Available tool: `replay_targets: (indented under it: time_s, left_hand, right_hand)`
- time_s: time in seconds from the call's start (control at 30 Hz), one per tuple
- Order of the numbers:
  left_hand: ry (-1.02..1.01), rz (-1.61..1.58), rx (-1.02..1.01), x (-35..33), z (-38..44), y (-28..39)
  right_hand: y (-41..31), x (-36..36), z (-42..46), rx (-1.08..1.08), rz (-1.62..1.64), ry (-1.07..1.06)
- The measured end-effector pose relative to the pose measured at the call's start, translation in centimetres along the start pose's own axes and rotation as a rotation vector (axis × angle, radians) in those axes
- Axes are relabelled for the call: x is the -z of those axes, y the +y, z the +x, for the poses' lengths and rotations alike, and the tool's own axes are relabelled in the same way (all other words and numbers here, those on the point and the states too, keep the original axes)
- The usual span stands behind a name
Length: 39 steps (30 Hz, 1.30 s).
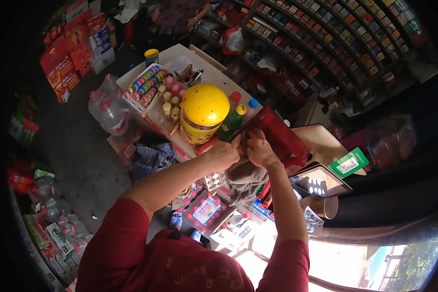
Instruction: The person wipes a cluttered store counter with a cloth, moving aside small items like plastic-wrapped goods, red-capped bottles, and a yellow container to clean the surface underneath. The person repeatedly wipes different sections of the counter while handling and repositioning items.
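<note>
My right hand is closed on a grey-brown cloth, which hangs down below it in folds. Close by on its left, my left hand has curled fingers and one finger stretched out against the bunched cloth; whether it grips the fabric is hidden. Just beyond both hands leans a red plastic bin or crate. A yellow-lidded tub stands on the counter to the left of the bin. Between them are a green bottle with a yellow cap and bottles with red and blue caps.
The counter also bears a candy box and a yellow-blue cup. A tablet-like screen and green code sign stand right. Shrink-wrapped bottles lie below. Two people stand behind, near shelves of small packs.
</note>
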<state>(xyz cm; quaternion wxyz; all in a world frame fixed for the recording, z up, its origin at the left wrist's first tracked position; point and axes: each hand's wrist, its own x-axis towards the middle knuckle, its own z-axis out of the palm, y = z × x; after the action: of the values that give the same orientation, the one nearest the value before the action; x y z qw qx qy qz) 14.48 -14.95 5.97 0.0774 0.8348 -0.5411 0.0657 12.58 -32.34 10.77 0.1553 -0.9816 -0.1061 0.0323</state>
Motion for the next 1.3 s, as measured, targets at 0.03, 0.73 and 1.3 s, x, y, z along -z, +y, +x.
replay_targets:
  time_s: [0.03,0.73,1.3]
  left_hand:
    - [0.027,0.01,-0.018,-0.2,0.3,0.0]
    - [-0.023,0.077,0.001,-0.8,0.3,1.0]
    - [0.019,-0.076,0.057,2.9,-0.4,-0.3]
  right_hand:
    - [1.7,-1.6,-0.9,0.139,-0.002,0.148]
    - [1.9,0.9,-6.7,-0.354,-0.283,0.193]
    - [-3.6,2.7,-11.3,0.167,-0.004,0.549]
